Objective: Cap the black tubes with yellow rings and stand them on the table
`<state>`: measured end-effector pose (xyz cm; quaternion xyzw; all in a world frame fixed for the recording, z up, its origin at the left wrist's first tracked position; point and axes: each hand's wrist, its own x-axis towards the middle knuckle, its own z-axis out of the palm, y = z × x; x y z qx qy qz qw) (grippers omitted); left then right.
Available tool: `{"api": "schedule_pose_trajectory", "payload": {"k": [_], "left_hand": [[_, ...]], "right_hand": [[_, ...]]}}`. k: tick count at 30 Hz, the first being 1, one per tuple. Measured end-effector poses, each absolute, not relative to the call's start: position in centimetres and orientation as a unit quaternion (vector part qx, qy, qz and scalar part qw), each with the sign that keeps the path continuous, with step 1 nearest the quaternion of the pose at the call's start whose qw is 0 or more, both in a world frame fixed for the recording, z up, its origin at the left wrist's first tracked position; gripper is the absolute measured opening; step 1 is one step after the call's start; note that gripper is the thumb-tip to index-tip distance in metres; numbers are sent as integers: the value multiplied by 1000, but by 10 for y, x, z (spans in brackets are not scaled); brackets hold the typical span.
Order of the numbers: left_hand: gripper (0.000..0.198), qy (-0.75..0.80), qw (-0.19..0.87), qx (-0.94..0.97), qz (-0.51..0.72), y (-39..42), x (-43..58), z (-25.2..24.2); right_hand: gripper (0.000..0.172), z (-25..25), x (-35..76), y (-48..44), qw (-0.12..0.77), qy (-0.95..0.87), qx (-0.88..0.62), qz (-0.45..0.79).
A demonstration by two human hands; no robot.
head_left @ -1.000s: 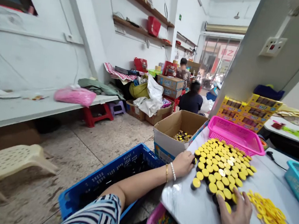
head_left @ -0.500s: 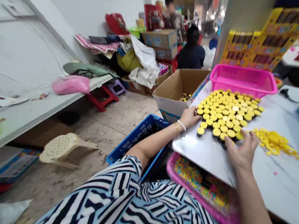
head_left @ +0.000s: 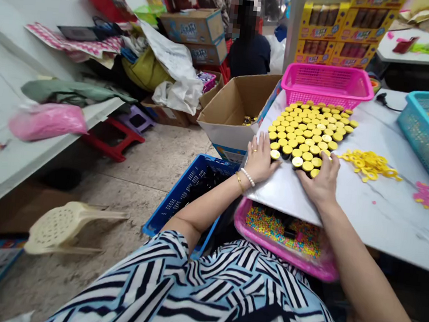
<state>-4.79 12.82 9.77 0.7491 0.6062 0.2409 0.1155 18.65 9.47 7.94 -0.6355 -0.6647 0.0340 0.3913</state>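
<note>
A tight cluster of small dark jars with yellow lids stands upright on the marble-patterned table. My left hand lies at the cluster's near left edge, fingers stretched out and touching the outer jars. At the near right edge my right hand has its thumb and fingers apart around the outer jars, lifting none that I can see. Just right of that hand is a loose pile of yellow plastic pieces. Below the table edge sits a pink tray holding many-coloured beads.
Behind the jars stands a pink basket; a teal basket of yellow pieces is at right. An open cardboard box and a blue crate stand left of the table. A person sits farther back.
My left hand has spread its fingers along the cluster's left edge. My right hand has moved in against the near right jars. The view has turned rightward and down.
</note>
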Motion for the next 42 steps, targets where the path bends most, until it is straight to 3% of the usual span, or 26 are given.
{"api": "schedule_pose_trajectory", "payload": {"k": [9, 12, 14, 17, 20, 23, 27, 31, 35, 39, 42], "left_hand": [[119, 584, 184, 733, 295, 157, -48, 92], [125, 556, 173, 736, 346, 145, -60, 89], [117, 523, 136, 756, 370, 127, -67, 89], [89, 448, 57, 813, 368, 100, -62, 93], [70, 389, 12, 863, 322, 91, -41, 99], [66, 379, 20, 889, 257, 98, -23, 103], [67, 355, 46, 897, 261, 100, -28, 104], [69, 380, 60, 855, 348, 96, -50, 103], [66, 398, 126, 853, 314, 110, -59, 103], [70, 420, 138, 832, 334, 103, -59, 115], [61, 440, 125, 808, 371, 63, -60, 121]], "right_hand": [[108, 91, 177, 102, 370, -631, -680, 47], [103, 103, 205, 89, 364, -654, -663, 24], [89, 113, 238, 76, 358, -654, -664, -48], [74, 118, 291, 65, 298, -604, -725, -145], [68, 109, 321, 64, 165, -579, -790, -115], [68, 95, 324, 60, 79, -602, -789, -93], [69, 82, 315, 46, 111, -618, -765, -141], [70, 68, 320, 51, 221, -640, -709, -200], [67, 57, 333, 72, 314, -618, -683, -232], [46, 59, 340, 86, 262, -636, -698, -200], [48, 65, 342, 91, 198, -623, -735, -181]]}}
